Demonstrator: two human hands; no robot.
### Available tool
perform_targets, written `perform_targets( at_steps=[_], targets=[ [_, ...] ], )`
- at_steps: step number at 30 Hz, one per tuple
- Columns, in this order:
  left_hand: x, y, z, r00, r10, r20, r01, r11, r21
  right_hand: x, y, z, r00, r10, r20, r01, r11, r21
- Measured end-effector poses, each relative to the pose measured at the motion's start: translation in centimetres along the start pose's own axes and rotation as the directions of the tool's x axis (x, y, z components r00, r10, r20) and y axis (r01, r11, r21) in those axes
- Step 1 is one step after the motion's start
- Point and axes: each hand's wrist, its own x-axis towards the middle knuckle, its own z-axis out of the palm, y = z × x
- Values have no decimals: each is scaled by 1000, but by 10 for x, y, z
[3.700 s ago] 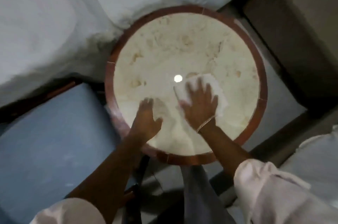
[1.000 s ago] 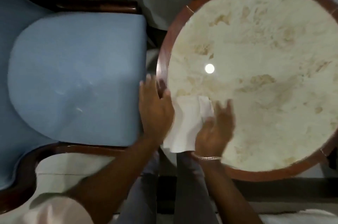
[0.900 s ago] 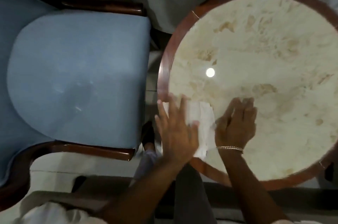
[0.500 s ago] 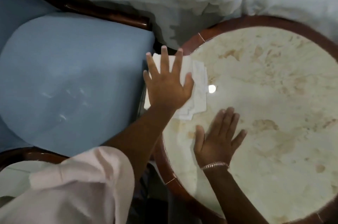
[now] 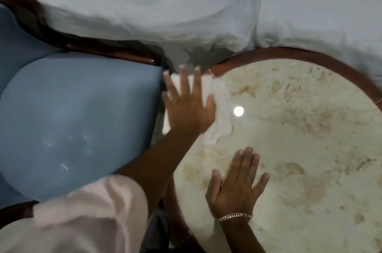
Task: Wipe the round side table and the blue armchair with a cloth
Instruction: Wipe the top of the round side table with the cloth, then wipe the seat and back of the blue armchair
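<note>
A: Cloth [image 5: 221,112] — where was it?

B: On the round table [image 5: 310,149], at the rim nearest the blue armchair [image 5: 78,120]. It was white and folded, and part of it hung past the table's edge toward the chair seat.

A: Which hand had it?

B: The left hand [image 5: 189,108]. It lay flat on the cloth, palm down, fingers [image 5: 197,83] spread and stretched straight, tips pointing away from the person. Nothing was pinched or gripped; the palm simply pressed the cloth down. The forearm ran back from the table's edge over the gap beside the chair, into a pale pink sleeve [image 5: 82,217].

A: And the other?

B: The right hand [image 5: 235,186] rested flat on the bare tabletop, nearer the person than the cloth and apart from it. Its fingers were open and held nothing. A silver chain bracelet [image 5: 235,216] sat on that wrist.

A: What surrounded the table?

B: White bedding [image 5: 186,4] bunched against its far rim. The armchair stood just beside it, with its dark wooden arm [image 5: 99,48] curving past the seat. A small bright light reflection [image 5: 238,111] shone on the tabletop just beside the cloth.
</note>
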Motion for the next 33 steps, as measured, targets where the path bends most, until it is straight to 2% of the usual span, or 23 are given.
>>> perform_targets(
  at_steps=[3,6,9,16,19,21,23,24,27,28,29,31,33],
  targets=[
    [63,39,6,1000,-14,23,14,1000,-24,3,-1,4,1000,2,7,-2,1000,-2],
    [69,40,-2,997,13,75,-12,1000,-8,4,-2,-3,999,7,51,-6,1000,-24],
    [34,15,-12,990,103,93,-108,993,45,3,-3,-7,999,8,41,-8,1000,-15],
    [-140,-46,-3,995,-72,66,69,997,37,6,-1,-8,999,-30,38,32,999,-40],
    [-168,-44,-7,983,-123,137,120,992,35,5,-6,-12,998,-24,64,26,999,-38],
    [-163,-46,-16,979,-141,145,148,988,-39,5,-8,-16,997,-2,75,3,1000,-8],
    [-157,-56,-28,967,-201,158,230,954,-192,6,-12,-24,997,30,75,-37,994,100],
    [-156,-62,-34,948,-259,186,305,906,-293,3,-18,-28,997,5,72,-18,983,181],
    [-152,-87,-60,873,-388,297,488,686,-539,-26,-66,-39,968,-248,44,208,885,416],
    [-150,-98,-70,855,-408,320,518,635,-573,-38,-91,-42,953,-294,71,217,830,514],
    [-148,-112,-83,844,-423,329,533,605,-591,-46,-118,-46,951,-287,110,161,769,619],
    [-142,-151,-113,848,-436,300,524,608,-597,-53,-171,-51,943,-264,202,29,670,742],
    [-138,-203,-146,877,-414,246,477,684,-552,-50,-217,-50,946,-294,139,93,653,752]
  ],
)
